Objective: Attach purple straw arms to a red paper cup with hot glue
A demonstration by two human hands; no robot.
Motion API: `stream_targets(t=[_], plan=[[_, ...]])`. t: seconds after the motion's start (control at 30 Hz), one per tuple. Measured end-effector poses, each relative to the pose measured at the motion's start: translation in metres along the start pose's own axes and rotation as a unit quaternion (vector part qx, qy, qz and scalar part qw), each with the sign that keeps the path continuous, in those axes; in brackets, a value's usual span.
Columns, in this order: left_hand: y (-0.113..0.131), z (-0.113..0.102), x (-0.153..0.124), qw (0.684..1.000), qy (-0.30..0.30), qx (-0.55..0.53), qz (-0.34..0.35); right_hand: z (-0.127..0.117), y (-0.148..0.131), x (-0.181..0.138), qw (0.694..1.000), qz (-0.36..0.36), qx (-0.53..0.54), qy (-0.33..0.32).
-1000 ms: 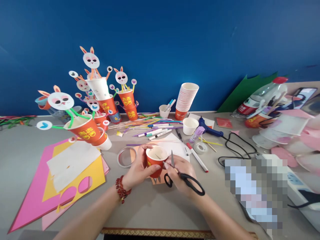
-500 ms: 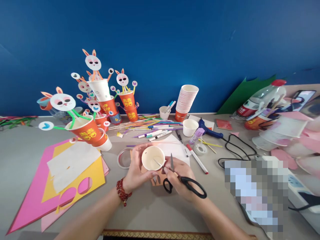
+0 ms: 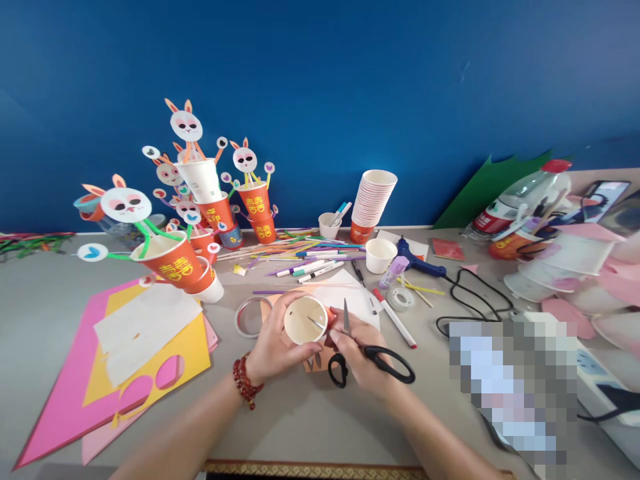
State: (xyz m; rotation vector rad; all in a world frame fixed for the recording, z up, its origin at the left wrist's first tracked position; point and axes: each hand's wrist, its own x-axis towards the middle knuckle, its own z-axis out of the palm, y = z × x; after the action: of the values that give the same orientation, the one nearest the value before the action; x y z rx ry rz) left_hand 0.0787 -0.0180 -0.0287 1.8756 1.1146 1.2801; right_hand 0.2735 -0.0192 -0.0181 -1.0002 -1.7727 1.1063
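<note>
Paper cup (image 3: 300,320), tilted, is gripped in left hand (image 3: 278,352) above desk (image 3: 320,427). Black-handled scissors (image 3: 346,317) are gripped in right hand (image 3: 364,353), blades spread, one seen inside cup. Tape roll (image 3: 239,327) is laid near left hand.

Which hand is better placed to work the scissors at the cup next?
Probably the right hand: it holds the open scissors, one blade showing inside the paper cup, while the left hand grips that cup.
</note>
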Motion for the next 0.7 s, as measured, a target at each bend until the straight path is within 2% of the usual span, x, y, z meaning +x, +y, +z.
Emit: stream_targets(t=[0.17, 0.4, 0.5, 0.6, 0.7], plan=[[-0.002, 0.004, -0.001, 0.999, 0.015, -0.027, 0.013, 0.001, -0.005, 0.002, 1.0, -0.017, 0.017, 0.016], [-0.01, 0.007, -0.002, 0.997, 0.023, -0.04, 0.054, 0.003, -0.014, 0.003, 0.998, 0.025, 0.035, 0.039], [-0.009, 0.007, 0.001, 0.996, 0.025, -0.04, 0.074, 0.004, -0.013, 0.002, 0.992, 0.09, 0.083, 0.042], [-0.008, 0.006, 0.003, 0.995, 0.026, -0.043, 0.091, 0.004, -0.011, 0.001, 0.971, 0.169, 0.17, 0.025], [-0.009, 0.006, 0.004, 0.993, 0.028, -0.041, 0.106, 0.004, -0.01, 0.0, 0.957, 0.182, 0.227, 0.015]])
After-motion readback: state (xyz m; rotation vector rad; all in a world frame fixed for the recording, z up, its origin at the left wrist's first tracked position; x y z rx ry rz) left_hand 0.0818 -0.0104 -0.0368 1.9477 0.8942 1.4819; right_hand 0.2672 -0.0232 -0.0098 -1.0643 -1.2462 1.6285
